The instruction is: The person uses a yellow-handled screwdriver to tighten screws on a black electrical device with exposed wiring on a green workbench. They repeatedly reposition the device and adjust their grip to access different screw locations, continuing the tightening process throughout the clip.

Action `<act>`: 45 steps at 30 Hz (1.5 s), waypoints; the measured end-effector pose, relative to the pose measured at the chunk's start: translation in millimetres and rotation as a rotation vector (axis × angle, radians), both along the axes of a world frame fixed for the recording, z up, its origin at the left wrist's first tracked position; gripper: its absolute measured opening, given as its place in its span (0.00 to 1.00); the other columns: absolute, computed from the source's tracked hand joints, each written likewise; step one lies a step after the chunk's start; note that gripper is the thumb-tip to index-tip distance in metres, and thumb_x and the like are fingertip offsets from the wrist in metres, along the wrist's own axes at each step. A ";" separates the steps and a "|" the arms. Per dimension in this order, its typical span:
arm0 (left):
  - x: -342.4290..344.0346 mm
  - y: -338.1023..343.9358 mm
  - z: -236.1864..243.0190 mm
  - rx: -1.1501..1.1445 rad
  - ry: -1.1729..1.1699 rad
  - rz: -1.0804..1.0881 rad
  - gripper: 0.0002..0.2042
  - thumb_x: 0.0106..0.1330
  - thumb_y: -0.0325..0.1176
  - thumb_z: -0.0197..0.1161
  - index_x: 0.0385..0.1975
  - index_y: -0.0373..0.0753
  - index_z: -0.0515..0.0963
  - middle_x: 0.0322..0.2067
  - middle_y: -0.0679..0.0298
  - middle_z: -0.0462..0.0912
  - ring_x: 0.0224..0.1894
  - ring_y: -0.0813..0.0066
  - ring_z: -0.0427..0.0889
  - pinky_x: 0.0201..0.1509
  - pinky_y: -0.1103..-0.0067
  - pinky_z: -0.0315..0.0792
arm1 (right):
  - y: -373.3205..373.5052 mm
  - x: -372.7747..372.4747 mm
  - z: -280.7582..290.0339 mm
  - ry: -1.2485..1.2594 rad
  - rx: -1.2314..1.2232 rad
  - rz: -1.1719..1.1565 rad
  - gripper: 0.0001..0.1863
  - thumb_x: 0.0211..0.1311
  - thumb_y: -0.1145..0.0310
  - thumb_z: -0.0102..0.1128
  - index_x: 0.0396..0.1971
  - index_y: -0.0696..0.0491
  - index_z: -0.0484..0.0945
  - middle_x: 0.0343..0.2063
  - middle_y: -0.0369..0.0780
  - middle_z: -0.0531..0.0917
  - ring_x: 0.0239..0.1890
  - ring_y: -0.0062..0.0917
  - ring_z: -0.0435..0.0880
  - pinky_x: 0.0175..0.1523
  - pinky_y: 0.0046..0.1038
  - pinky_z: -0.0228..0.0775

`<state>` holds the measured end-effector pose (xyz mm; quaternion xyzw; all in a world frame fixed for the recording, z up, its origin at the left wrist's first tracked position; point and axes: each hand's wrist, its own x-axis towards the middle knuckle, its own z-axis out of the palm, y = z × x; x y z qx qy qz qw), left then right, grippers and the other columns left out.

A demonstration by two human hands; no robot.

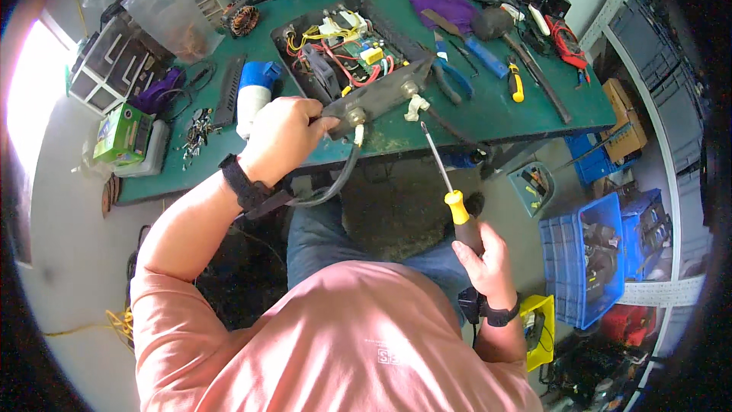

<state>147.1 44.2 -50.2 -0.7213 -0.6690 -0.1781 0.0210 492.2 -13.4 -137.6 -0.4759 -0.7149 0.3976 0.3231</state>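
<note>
An opened electronic device with a circuit board and red and yellow wires lies on the green workbench. Its dark end panel faces me, carrying two round connectors with cables. My left hand pinches the left end of that panel beside the left connector. In my right hand is a screwdriver with a yellow and black handle, held off the bench's front edge. Its tip points up toward the whitish cable lug at the right connector and looks just short of it. A thick black cable hangs from the left connector.
Left of the device are a blue and white plug and loose screws. To its right lie blue-handled pliers, a hammer and a red multimeter. Blue crates stand on the floor at right.
</note>
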 end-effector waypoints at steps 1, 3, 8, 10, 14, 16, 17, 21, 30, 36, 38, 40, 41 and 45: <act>-0.6 1.6 -0.4 -0.003 -0.005 -0.003 0.13 0.58 0.39 0.66 0.22 0.34 0.79 0.22 0.51 0.80 0.27 0.50 0.80 0.32 0.63 0.72 | -0.4 -1.6 2.7 0.001 -0.016 0.001 0.18 0.57 0.67 0.66 0.44 0.59 0.75 0.28 0.45 0.81 0.28 0.30 0.81 0.35 0.30 0.73; -8.2 4.8 -4.1 0.057 -0.011 -0.013 0.13 0.57 0.40 0.68 0.19 0.37 0.79 0.18 0.54 0.78 0.24 0.54 0.79 0.29 0.66 0.70 | -1.1 -3.6 3.7 0.004 -0.019 0.007 0.18 0.58 0.67 0.66 0.44 0.60 0.75 0.28 0.45 0.81 0.28 0.30 0.81 0.35 0.30 0.73; -19.2 14.7 -3.2 0.111 0.015 0.034 0.13 0.56 0.41 0.69 0.17 0.39 0.80 0.15 0.55 0.77 0.21 0.56 0.78 0.29 0.67 0.69 | -1.6 -6.8 -3.9 0.027 0.025 0.014 0.18 0.58 0.66 0.66 0.44 0.60 0.75 0.29 0.44 0.81 0.28 0.29 0.81 0.35 0.30 0.73; -20.3 15.1 3.3 0.030 0.012 0.088 0.11 0.55 0.40 0.69 0.18 0.40 0.81 0.15 0.55 0.77 0.21 0.57 0.79 0.30 0.67 0.70 | -3.8 -6.8 -8.1 0.040 0.030 0.011 0.19 0.58 0.66 0.66 0.45 0.60 0.75 0.29 0.44 0.81 0.28 0.30 0.81 0.35 0.30 0.73; -38.8 2.5 7.4 -0.150 0.009 -0.217 0.08 0.55 0.34 0.68 0.30 0.38 0.83 0.25 0.54 0.82 0.27 0.57 0.81 0.35 0.67 0.73 | -6.3 -5.5 -3.9 0.040 -0.051 -0.004 0.19 0.57 0.65 0.67 0.45 0.60 0.74 0.29 0.45 0.81 0.28 0.31 0.81 0.35 0.30 0.74; -57.0 -2.7 -12.8 -0.083 0.031 -0.482 0.09 0.55 0.31 0.67 0.34 0.36 0.82 0.31 0.53 0.83 0.31 0.58 0.81 0.38 0.67 0.74 | -5.8 -4.5 -7.6 0.035 -0.025 0.006 0.20 0.58 0.64 0.67 0.45 0.60 0.74 0.29 0.45 0.81 0.29 0.32 0.81 0.36 0.30 0.74; -55.0 -1.3 -13.7 -0.135 0.032 -0.505 0.10 0.55 0.29 0.65 0.36 0.34 0.80 0.34 0.54 0.82 0.35 0.57 0.81 0.41 0.66 0.74 | -5.1 -3.5 -9.5 0.032 -0.013 0.004 0.20 0.58 0.64 0.66 0.45 0.60 0.74 0.29 0.45 0.82 0.29 0.32 0.82 0.36 0.30 0.74; -29.1 -9.4 5.6 0.076 0.112 -0.529 0.06 0.56 0.29 0.62 0.32 0.36 0.78 0.28 0.57 0.75 0.34 0.55 0.78 0.39 0.64 0.74 | -6.8 -5.5 -4.2 0.003 -0.022 -0.005 0.20 0.57 0.64 0.66 0.45 0.60 0.75 0.30 0.46 0.82 0.31 0.33 0.82 0.37 0.31 0.74; 57.7 -7.5 -13.6 -0.133 0.978 -0.405 0.09 0.56 0.37 0.58 0.28 0.44 0.83 0.32 0.68 0.78 0.44 0.69 0.70 0.44 0.76 0.65 | -7.3 0.3 -7.6 0.065 -0.037 -0.033 0.21 0.56 0.66 0.67 0.46 0.62 0.74 0.32 0.46 0.82 0.33 0.30 0.82 0.39 0.30 0.74; 76.3 3.0 -25.2 -0.268 1.194 -0.283 0.09 0.59 0.42 0.58 0.29 0.51 0.85 0.33 0.73 0.81 0.45 0.67 0.71 0.42 0.71 0.62 | -10.9 15.9 -16.1 0.121 -0.201 -0.065 0.22 0.55 0.66 0.67 0.47 0.63 0.74 0.32 0.43 0.82 0.33 0.23 0.80 0.41 0.27 0.73; 79.9 8.5 -29.6 -0.311 1.211 -0.241 0.09 0.59 0.43 0.58 0.30 0.52 0.85 0.32 0.73 0.82 0.45 0.67 0.72 0.42 0.71 0.62 | -12.3 18.9 -17.6 0.173 -0.241 -0.070 0.23 0.55 0.65 0.67 0.47 0.62 0.74 0.32 0.42 0.82 0.33 0.23 0.79 0.41 0.26 0.72; 82.8 12.3 -31.9 -0.365 1.198 -0.208 0.10 0.59 0.44 0.58 0.30 0.52 0.85 0.31 0.73 0.82 0.44 0.68 0.72 0.42 0.72 0.62 | -13.1 23.2 -20.0 0.170 -0.238 -0.071 0.22 0.55 0.66 0.67 0.47 0.62 0.74 0.32 0.42 0.82 0.34 0.22 0.79 0.41 0.26 0.72; 83.2 12.8 -33.8 -0.359 1.205 -0.200 0.10 0.59 0.44 0.58 0.30 0.51 0.85 0.30 0.73 0.82 0.44 0.68 0.72 0.42 0.72 0.62 | -13.8 24.9 -22.1 0.171 -0.238 -0.072 0.22 0.55 0.66 0.67 0.47 0.62 0.75 0.32 0.41 0.82 0.34 0.21 0.79 0.41 0.26 0.72; 79.6 14.7 -40.1 -0.349 1.196 -0.205 0.09 0.58 0.43 0.59 0.29 0.51 0.85 0.29 0.73 0.82 0.43 0.68 0.73 0.42 0.71 0.62 | -15.8 28.4 -28.5 0.227 -0.253 -0.079 0.21 0.55 0.68 0.67 0.46 0.62 0.75 0.31 0.39 0.81 0.33 0.20 0.77 0.41 0.25 0.71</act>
